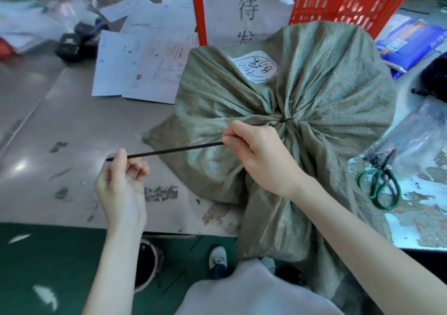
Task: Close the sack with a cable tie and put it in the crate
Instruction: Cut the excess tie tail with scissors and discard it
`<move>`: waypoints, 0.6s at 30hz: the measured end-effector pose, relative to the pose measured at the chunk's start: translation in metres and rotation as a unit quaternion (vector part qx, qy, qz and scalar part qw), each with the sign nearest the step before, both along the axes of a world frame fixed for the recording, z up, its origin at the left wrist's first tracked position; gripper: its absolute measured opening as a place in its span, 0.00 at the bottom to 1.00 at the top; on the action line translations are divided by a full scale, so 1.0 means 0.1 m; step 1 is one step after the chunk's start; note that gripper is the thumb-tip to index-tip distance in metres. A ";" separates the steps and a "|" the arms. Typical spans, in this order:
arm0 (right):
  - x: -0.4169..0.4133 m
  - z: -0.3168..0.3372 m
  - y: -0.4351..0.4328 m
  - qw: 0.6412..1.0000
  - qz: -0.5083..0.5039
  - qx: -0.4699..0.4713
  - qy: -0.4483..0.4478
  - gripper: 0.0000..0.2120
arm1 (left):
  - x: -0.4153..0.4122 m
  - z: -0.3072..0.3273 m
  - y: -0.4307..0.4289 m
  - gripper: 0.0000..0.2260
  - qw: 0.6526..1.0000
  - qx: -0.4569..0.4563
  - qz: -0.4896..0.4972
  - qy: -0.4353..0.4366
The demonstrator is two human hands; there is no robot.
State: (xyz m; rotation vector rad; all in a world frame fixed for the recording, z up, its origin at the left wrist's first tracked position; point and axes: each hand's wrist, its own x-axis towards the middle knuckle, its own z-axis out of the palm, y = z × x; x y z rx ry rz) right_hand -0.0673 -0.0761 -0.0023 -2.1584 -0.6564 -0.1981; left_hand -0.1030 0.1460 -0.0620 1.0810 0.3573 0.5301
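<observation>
A full olive-green woven sack (326,92) lies on the grey table (72,126), its mouth gathered into a bunch at the middle. A black cable tie (174,149) circles that bunch and its long tail runs out to the left. My right hand (254,150) rests on the sack and pinches the tail close to the gathered neck. My left hand (123,179) pinches the free end of the tail over the table. A white handwritten label (254,69) is stuck on the sack. The red plastic crate (338,2) stands right behind the sack, with a white paper sign on its front.
Green-handled scissors (379,184) lie to the right of the sack. Loose printed papers (145,68) are spread at the back left beside dark small items. A blue packet (411,41) lies at the far right. The table edge is near my body, with green floor below.
</observation>
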 end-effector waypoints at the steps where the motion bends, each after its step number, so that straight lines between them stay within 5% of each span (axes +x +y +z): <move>1: 0.02 -0.02 0.06 1.000 0.008 -0.002 0.004 0.07 | -0.06 0.00 0.07 0.13 1.000 -0.010 0.017 0.007; 18: 0.07 -0.28 1.14 0.964 0.232 -0.082 0.098 0.03 | -1.09 -0.40 0.84 0.10 0.974 -0.048 0.193 0.109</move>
